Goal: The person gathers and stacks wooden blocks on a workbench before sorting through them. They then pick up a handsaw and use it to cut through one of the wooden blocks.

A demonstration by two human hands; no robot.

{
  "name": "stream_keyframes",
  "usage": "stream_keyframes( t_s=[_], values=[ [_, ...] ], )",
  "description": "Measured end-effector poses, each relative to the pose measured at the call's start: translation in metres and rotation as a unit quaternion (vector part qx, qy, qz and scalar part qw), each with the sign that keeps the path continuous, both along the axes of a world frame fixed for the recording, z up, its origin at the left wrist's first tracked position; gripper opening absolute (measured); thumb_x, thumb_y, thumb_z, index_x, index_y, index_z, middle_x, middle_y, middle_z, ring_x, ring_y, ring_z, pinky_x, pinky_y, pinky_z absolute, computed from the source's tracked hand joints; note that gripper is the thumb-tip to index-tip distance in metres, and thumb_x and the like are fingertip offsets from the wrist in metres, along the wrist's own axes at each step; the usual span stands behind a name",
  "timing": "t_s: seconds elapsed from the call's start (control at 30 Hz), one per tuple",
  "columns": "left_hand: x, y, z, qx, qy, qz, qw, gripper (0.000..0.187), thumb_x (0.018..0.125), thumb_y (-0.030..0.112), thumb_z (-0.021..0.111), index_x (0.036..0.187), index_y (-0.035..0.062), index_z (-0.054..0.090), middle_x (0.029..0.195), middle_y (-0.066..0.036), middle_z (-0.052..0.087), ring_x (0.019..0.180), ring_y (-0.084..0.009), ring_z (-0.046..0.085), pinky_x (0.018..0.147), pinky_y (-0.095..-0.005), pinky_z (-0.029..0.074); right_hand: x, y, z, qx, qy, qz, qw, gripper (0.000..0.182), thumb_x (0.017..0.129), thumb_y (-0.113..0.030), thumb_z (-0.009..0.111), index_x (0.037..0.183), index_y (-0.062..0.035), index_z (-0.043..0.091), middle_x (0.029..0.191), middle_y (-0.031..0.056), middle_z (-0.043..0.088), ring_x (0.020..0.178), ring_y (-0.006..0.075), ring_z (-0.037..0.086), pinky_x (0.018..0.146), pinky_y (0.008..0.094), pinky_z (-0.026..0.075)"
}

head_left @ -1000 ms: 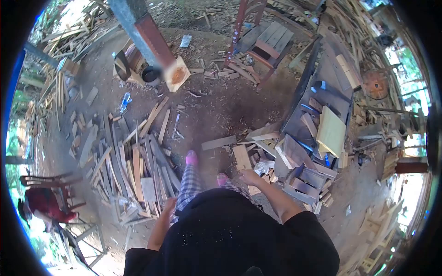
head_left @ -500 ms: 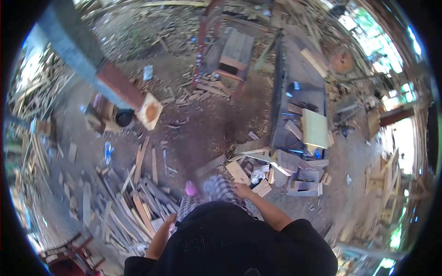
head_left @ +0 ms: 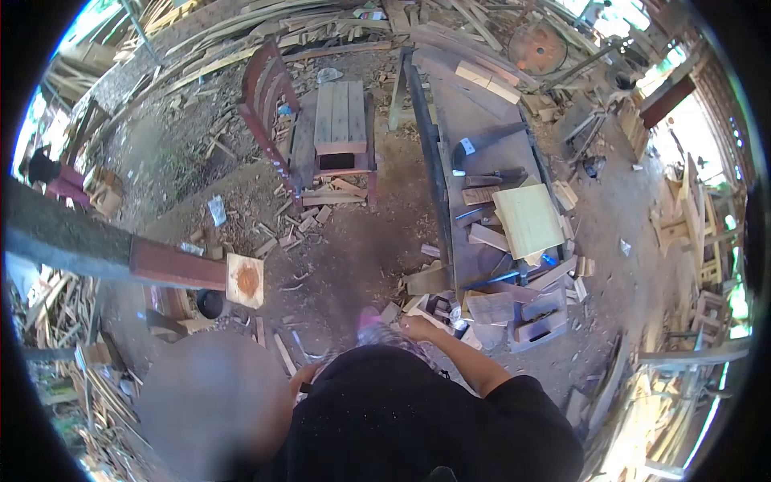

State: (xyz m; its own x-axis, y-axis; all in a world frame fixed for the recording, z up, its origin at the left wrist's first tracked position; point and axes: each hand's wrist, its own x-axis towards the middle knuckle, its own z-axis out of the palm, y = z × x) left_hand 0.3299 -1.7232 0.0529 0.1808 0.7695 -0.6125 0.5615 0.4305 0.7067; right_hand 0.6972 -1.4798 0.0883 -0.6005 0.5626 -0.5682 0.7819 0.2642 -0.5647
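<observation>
Held right hand (head_left: 416, 327) half-curled near offcuts (head_left: 434, 320), likely light, stiff, best grasped mid-length, and left hand (head_left: 303, 376) by shirt (head_left: 418, 418), but could not tell either's grip.

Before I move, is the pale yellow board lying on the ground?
No, the pale yellow board lies on the long dark bench, among smaller wood pieces.

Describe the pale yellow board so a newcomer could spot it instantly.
To the person's right runs a long, dark-edged workbench. On its nearer half, amid wood scraps, lies the pale yellow board. It is roughly square, wider and yellower than the scraps beside it.
</observation>
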Motion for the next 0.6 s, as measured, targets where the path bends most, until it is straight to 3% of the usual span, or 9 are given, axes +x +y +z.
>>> stream_keyframes(
  t_s=[0.07, 0.1, 0.17, 0.2, 0.23, 0.3, 0.37, 0.43, 0.6],
  values=[
    [-0.024, 0.028, -0.029, 0.184, 0.007, -0.067, 0.98, 0.044, 0.089, 0.035, 0.052, 0.119, 0.004, 0.059, 0.113, -0.023, 0.063, 0.109, -0.0351, 0.059, 0.095, -0.0416, 0.041, -0.001, 0.023, -0.012, 0.035, 0.005, 0.026, 0.999, 0.026, 0.08, -0.026, 0.055, 0.096, -0.0065, 0.062, 0.092, 0.0233, 0.064, 0.089, 0.0397, 0.062, 0.078, 0.049, 0.048],
    [-0.025, 0.045, -0.019, 0.18, 0.007, -0.075, 0.981, 0.044, 0.089, 0.035, 0.052, 0.119, 0.004, 0.059, 0.113, -0.023, 0.063, 0.109, -0.0351, 0.059, 0.095, -0.0416, 0.041, -0.003, 0.031, -0.012, 0.03, 0.007, 0.018, 0.999, 0.026, 0.08, -0.026, 0.055, 0.096, -0.0065, 0.062, 0.092, 0.0233, 0.064, 0.089, 0.0397, 0.062, 0.078, 0.049, 0.048],
    [-0.028, 0.091, 0.001, -0.058, 0.059, 0.068, 0.994, 0.049, 0.093, 0.041, 0.043, 0.117, 0.0036, 0.062, 0.119, -0.022, 0.06, 0.112, -0.0344, 0.057, 0.097, -0.0404, 0.04, -0.008, 0.045, -0.006, 0.039, 0.015, -0.07, 0.997, 0.024, 0.081, -0.024, 0.054, 0.095, -0.006, 0.062, 0.09, 0.0234, 0.064, 0.088, 0.0402, 0.062, 0.078, 0.0489, 0.048],
    [-0.033, 0.109, 0.005, -0.106, 0.052, 0.087, 0.989, 0.053, 0.093, 0.047, 0.039, 0.118, 0.0058, 0.063, 0.121, -0.021, 0.059, 0.112, -0.0344, 0.056, 0.097, -0.0417, 0.04, -0.006, 0.05, 0.002, 0.046, 0.045, -0.084, 0.994, 0.024, 0.082, -0.024, 0.052, 0.093, -0.0053, 0.062, 0.088, 0.0232, 0.064, 0.087, 0.0413, 0.062, 0.078, 0.0487, 0.048],
    [-0.034, 0.128, 0.009, -0.104, 0.05, 0.06, 0.992, 0.053, 0.093, 0.047, 0.039, 0.118, 0.0058, 0.063, 0.121, -0.021, 0.059, 0.112, -0.0344, 0.056, 0.097, -0.0417, 0.04, -0.007, 0.054, 0.01, 0.049, 0.039, -0.11, 0.992, 0.024, 0.082, -0.024, 0.052, 0.093, -0.0053, 0.062, 0.088, 0.0232, 0.064, 0.087, 0.0413, 0.062, 0.078, 0.0487, 0.048],
    [-0.049, 0.141, 0.001, -0.038, 0.054, 0.044, 0.997, 0.041, 0.097, 0.031, 0.04, 0.128, 0.0088, 0.053, 0.125, -0.018, 0.057, 0.114, -0.0321, 0.056, 0.096, -0.0408, 0.042, -0.006, 0.058, 0.007, 0.043, 0.029, -0.122, 0.991, 0.024, 0.083, -0.024, 0.051, 0.092, -0.005, 0.062, 0.088, 0.0237, 0.064, 0.088, 0.0418, 0.062, 0.078, 0.049, 0.048],
    [-0.065, 0.151, -0.03, -0.04, 0.12, 0.073, 0.989, 0.042, 0.095, 0.031, 0.042, 0.128, 0.0078, 0.054, 0.125, -0.016, 0.058, 0.114, -0.0313, 0.055, 0.095, -0.0403, 0.042, -0.004, 0.06, 0.019, 0.044, 0.02, -0.092, 0.995, 0.027, 0.084, -0.024, 0.049, 0.096, -0.0032, 0.061, 0.091, 0.0255, 0.064, 0.088, 0.0428, 0.061, 0.079, 0.05, 0.048],
    [-0.105, 0.198, -0.061, -0.031, 0.162, -0.139, 0.976, 0.043, 0.095, 0.029, 0.039, 0.128, 0.0063, 0.054, 0.122, -0.013, 0.06, 0.118, -0.0289, 0.054, 0.097, -0.0428, 0.04, -0.008, 0.064, 0.003, 0.005, 0.018, -0.166, 0.986, 0.03, 0.084, -0.024, 0.049, 0.099, -0.0013, 0.06, 0.096, 0.0263, 0.063, 0.09, 0.0436, 0.061, 0.081, 0.05, 0.048],
    [-0.169, 0.311, -0.058, -0.078, 0.079, -0.092, 0.99, 0.036, 0.093, 0.025, 0.044, 0.122, 0.0064, 0.055, 0.103, -0.012, 0.06, 0.095, -0.0262, 0.056, 0.079, -0.0405, 0.043, -0.027, 0.097, 0.009, -0.057, -0.067, -0.205, 0.975, 0.036, 0.085, -0.031, 0.052, 0.103, -0.0012, 0.06, 0.098, 0.0258, 0.063, 0.094, 0.042, 0.061, 0.081, 0.0495, 0.049]
  ],
)
